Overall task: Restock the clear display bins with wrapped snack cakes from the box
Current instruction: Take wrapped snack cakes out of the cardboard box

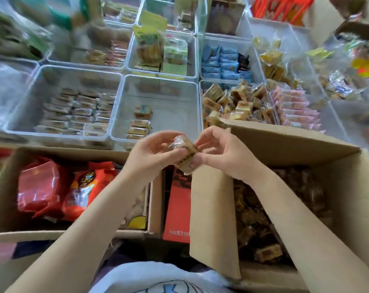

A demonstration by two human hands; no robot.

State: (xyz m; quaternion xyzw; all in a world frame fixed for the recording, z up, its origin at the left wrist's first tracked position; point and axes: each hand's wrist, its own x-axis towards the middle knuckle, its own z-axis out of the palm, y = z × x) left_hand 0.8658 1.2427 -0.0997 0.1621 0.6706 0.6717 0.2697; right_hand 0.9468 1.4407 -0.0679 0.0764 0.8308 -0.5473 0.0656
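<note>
Both hands meet above the near rim of the middle clear bin (197,106), holding one wrapped snack cake (184,154) between them. The left hand (153,154) has its fingers curled round the cake's left end; the right hand (218,153) pinches the right end, thumb pressed on the wrapper's near edge. The cake is tilted, clear of the bin and of everything below it.

Beyond the cake, the middle clear bin holds only a few wrapped cakes (139,124), stacked near its front left, with one more cake (142,111) lying just behind them. To the right of that bin, a neighbouring bin is heaped with tan-wrapped cakes (236,104). To its left, another bin carries rows of brown-wrapped bars (78,112).

Right of the cake and nearer the person stands the open cardboard box (348,187), filled with wrapped cakes in shadow; its inner flap (213,218) hangs down directly below the hands, and its far flap rises in front of the heaped bin. Left of the cake, a second cardboard box (2,187) holds red snack bags (40,187). Between the two boxes a red carton (177,208) stands on end. Behind the middle bin are blue packets (221,62), and farther right pink packets (295,108).
</note>
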